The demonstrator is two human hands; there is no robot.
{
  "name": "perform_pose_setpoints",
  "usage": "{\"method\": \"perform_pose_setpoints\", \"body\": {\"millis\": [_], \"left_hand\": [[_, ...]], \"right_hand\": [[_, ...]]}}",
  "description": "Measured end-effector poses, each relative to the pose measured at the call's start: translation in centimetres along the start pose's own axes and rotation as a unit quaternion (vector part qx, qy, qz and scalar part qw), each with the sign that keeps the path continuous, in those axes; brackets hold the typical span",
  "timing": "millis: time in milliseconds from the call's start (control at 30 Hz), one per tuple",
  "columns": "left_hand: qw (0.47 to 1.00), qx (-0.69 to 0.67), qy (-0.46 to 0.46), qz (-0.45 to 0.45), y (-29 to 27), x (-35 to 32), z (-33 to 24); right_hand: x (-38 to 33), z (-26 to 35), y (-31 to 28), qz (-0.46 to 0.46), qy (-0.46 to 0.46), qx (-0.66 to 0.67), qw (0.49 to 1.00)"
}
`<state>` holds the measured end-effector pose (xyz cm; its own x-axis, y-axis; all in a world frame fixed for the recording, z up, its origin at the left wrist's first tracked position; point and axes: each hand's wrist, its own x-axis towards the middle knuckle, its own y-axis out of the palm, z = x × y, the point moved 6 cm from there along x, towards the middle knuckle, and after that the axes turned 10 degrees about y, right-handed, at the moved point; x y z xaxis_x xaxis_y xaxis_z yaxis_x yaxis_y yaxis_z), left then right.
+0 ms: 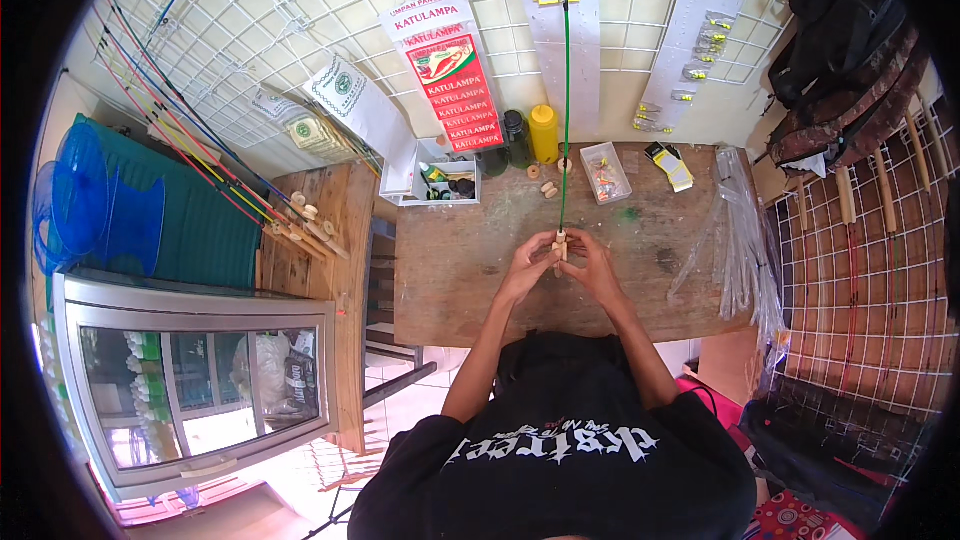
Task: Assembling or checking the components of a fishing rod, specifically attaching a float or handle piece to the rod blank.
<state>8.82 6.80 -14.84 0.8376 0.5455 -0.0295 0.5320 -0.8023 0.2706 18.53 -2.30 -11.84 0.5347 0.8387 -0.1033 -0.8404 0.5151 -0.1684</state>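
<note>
Both of my hands meet at the middle of the wooden table, near its front edge. Between them stands a fishing rod with a thin green blank and a pale wooden handle. My left hand closes on the handle from the left, fingers bent round it. From the other side my right hand grips the same handle, thumb toward the left one. Part of the handle is hidden by the fingers. Small pale wooden pieces lie just beyond, beside a clear plastic box of small colourful items.
A white tray with small supplies, a dark bottle and a yellow bottle stand at the back. Clear plastic sleeves hang over the right edge. Left are several rods, a blue spool and a glass-fronted case.
</note>
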Motion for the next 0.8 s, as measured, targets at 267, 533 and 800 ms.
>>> {"method": "perform_pose_setpoints", "body": {"millis": [267, 533, 800], "left_hand": [[0.999, 0.031, 0.029, 0.012, 0.1, 0.5, 0.0], [0.999, 0.020, 0.031, 0.028, 0.2, 0.3, -0.6], [0.997, 0.034, 0.000, 0.062, 0.4, 0.5, -0.3]], "right_hand": [[0.6, -1.6, 0.2, 0.033, 0.027, 0.018, 0.999], [1.9, -4.8, -0.2, 0.117, 0.143, 0.277, 0.943], [3.1, -5.4, 0.5, 0.100, 0.183, 0.250, 0.945]]}}
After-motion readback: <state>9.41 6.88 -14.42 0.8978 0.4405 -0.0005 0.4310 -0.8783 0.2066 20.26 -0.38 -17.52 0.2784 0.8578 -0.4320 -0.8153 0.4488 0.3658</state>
